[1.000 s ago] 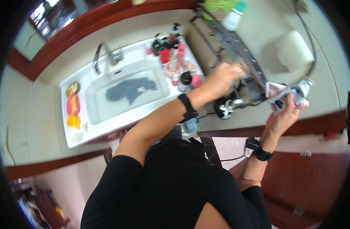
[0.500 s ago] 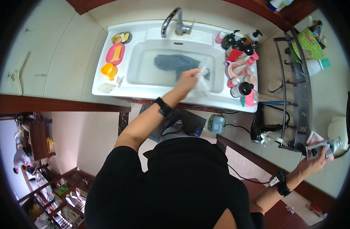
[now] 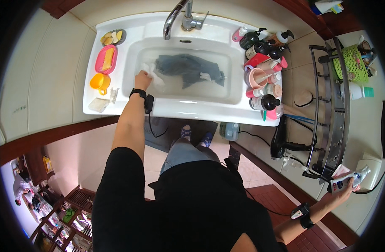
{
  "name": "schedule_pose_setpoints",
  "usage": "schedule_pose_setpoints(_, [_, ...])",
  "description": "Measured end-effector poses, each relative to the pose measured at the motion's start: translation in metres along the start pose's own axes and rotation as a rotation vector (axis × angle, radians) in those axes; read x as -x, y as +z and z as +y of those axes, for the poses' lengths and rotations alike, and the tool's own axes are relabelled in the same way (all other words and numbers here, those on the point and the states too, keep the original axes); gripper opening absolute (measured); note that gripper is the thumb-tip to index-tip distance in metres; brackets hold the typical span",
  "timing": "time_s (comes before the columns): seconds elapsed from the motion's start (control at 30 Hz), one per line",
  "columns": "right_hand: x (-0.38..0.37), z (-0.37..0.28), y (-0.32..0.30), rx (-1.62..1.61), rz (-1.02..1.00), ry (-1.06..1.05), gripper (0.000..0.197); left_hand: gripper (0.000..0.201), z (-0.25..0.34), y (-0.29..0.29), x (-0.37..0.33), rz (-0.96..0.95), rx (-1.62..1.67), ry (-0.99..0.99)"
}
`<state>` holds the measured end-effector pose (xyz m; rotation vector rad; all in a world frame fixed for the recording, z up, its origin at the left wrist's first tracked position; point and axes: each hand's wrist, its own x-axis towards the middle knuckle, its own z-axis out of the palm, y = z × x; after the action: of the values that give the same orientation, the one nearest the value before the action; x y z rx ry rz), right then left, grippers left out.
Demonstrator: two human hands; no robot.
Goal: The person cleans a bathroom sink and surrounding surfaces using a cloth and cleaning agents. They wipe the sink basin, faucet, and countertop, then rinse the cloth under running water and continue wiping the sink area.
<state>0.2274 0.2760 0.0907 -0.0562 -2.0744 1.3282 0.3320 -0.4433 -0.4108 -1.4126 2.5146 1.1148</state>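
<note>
My left hand (image 3: 143,80) is closed on a thin white cloth (image 3: 157,80) at the left side of the white sink (image 3: 129,110). The cloth lies in the cloudy water inside the basin. To its right, a dark grey-blue garment (image 3: 186,67) is spread in the water, with a small white patch on it. Out at the far right, my right hand (image 3: 345,192) grips a printed white and blue pouch (image 3: 340,184), held tilted beside the wall rack. Its fingers are partly hidden by the pouch.
On the left rim are a pink soap dish (image 3: 101,63), a yellow cup (image 3: 99,82) and a dish of soap pieces (image 3: 112,37). Bottles (image 3: 264,102) crowd the right rim. The faucet (image 3: 175,17) arches over the back. A black hair dryer (image 3: 280,138) hangs by a metal rack (image 3: 327,122).
My left hand has moved from the right part of the basin to its left side, bringing the white cloth down into the water. My right hand still holds the pouch, slightly lower in view.
</note>
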Motion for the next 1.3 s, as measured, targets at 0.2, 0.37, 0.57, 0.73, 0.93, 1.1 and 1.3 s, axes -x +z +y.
schedule_pose_setpoints(0.2, [0.019, -0.016, 0.01, 0.107, 0.091, 0.038, 0.041, 0.024, 0.06, 0.059, 0.005, -0.53, -0.207, 0.546])
schedule_pose_setpoints(0.37, [0.019, -0.017, 0.011, 0.103, 0.064, 0.052, 0.043, 0.024, 0.025, 0.048, -0.034, -0.014, -0.441, -0.011])
schedule_pose_setpoints(0.57, [0.023, -0.024, 0.022, 0.082, 0.077, 0.048, 0.032, 0.02, 0.012, 0.038, -0.038, -0.155, -0.347, 0.272])
schedule_pose_setpoints(0.73, [0.023, -0.023, 0.019, 0.073, 0.069, 0.081, 0.032, 0.016, 0.021, 0.045, -0.031, -0.331, -0.266, 0.823])
schedule_pose_setpoints(0.93, [0.024, -0.022, 0.014, 0.071, 0.131, 0.097, 0.034, 0.012, 0.008, 0.024, -0.032, -0.024, -0.36, 0.246])
schedule_pose_setpoints(1.1, [0.03, -0.017, 0.018, 0.218, 0.13, -0.067, 0.033, 0.014, 0.012, 0.027, -0.025, -0.163, -0.242, 0.258])
schedule_pose_setpoints(1.3, [0.028, -0.01, 0.011, 0.204, 0.129, -0.095, 0.045, 0.02, 0.003, 0.038, -0.033, 0.019, -0.369, 0.576])
